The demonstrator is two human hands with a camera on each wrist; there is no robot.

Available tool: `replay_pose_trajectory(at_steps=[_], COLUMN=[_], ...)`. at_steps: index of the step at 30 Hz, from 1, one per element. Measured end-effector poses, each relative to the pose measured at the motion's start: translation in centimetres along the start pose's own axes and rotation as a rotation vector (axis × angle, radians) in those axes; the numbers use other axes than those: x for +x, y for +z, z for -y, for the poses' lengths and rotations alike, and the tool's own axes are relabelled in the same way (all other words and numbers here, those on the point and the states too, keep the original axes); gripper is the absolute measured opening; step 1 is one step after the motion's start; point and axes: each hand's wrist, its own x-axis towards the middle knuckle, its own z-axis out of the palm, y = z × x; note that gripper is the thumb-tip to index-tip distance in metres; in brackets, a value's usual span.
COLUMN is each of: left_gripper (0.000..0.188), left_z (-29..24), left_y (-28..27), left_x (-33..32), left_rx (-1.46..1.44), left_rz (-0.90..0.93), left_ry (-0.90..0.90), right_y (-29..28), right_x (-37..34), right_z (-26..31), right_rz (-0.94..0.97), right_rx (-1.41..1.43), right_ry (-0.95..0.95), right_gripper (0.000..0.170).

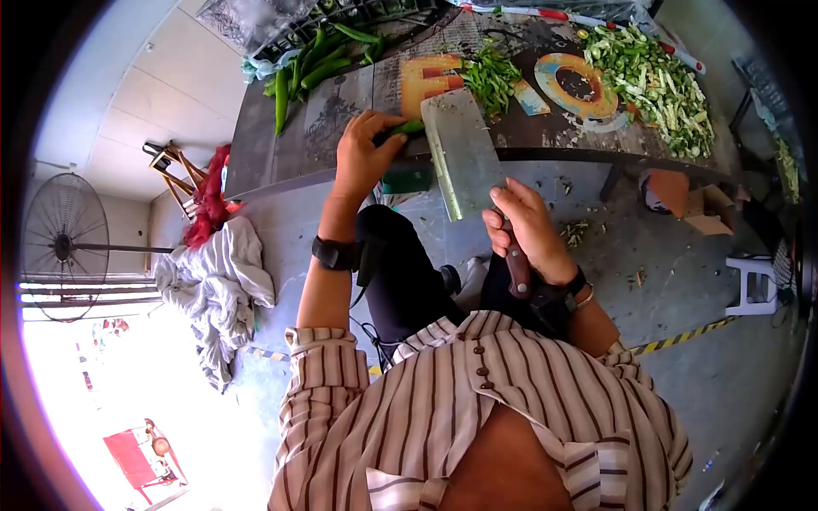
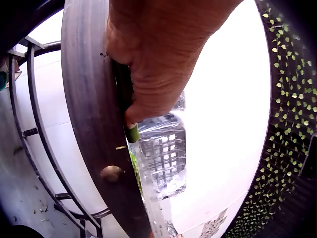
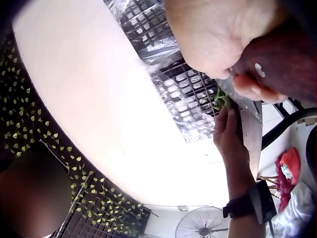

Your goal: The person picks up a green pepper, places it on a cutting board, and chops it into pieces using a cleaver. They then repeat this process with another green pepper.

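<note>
My left hand (image 1: 365,153) grips a long green pepper (image 1: 409,128) near the table's front edge, thumb on the near side. In the left wrist view the pepper's green end (image 2: 132,134) pokes out past the thumb, the rest mostly hidden under the hand. My right hand (image 1: 530,223) holds a cleaver (image 1: 464,149) by its brown wooden handle (image 1: 518,271). The broad blade slants over the table edge, right beside the pepper's end. Behind the blade lies a small heap of sliced green pepper (image 1: 494,77).
Whole green peppers (image 1: 319,64) lie at the table's far left by a black plastic crate (image 1: 341,19). A large pile of chopped pepper (image 1: 656,89) covers the right end of the table (image 1: 358,89). A white stool (image 1: 751,285) and a cardboard box (image 1: 709,211) stand on the floor at right.
</note>
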Motion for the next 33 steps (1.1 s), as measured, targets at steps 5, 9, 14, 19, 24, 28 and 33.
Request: replay_pose_trajectory(at_steps=[5,9,14,19,24,28,33], left_gripper=[0.022,0.021,0.021,0.020,0.020,0.020,0.019], left_z=[0.26,0.36,0.18,-0.07,-0.06,0.06,0.24], left_y=[0.01,0.11,0.14,0.24,0.31,0.38,0.37], left_x=[-0.01,0.02,-0.11,-0.18,-0.18,-0.25,-0.19], left_rx=[-0.037,-0.055,-0.037,-0.027,-0.011,-0.033,-0.032], left_rz=[0.007,0.010,-0.005,-0.020,-0.034,-0.037,-0.034], left_ry=[-0.007,-0.034,-0.033,-0.048,-0.019,-0.019,-0.005], right_y=[-0.31,-0.19,-0.12,-0.16,-0.25,-0.22,-0.47], right_x=[-0.05,-0.05,-0.03,-0.13,-0.29,-0.43,0.03], right_z=[-0.09,0.06,0.10,0.11,0.05,0.07,-0.16], right_rz=[0.008,0.008,0.007,0.006,0.006,0.003,0.008], right_rx=[0.027,0.048,0.010,-0.007,-0.004,-0.012,-0.005], right_ry=[0.010,0.012,0.003,0.001,0.010,0.024,0.025], right_gripper=[0.019,0.019,0.020,0.021,0.021,0.021,0.021])
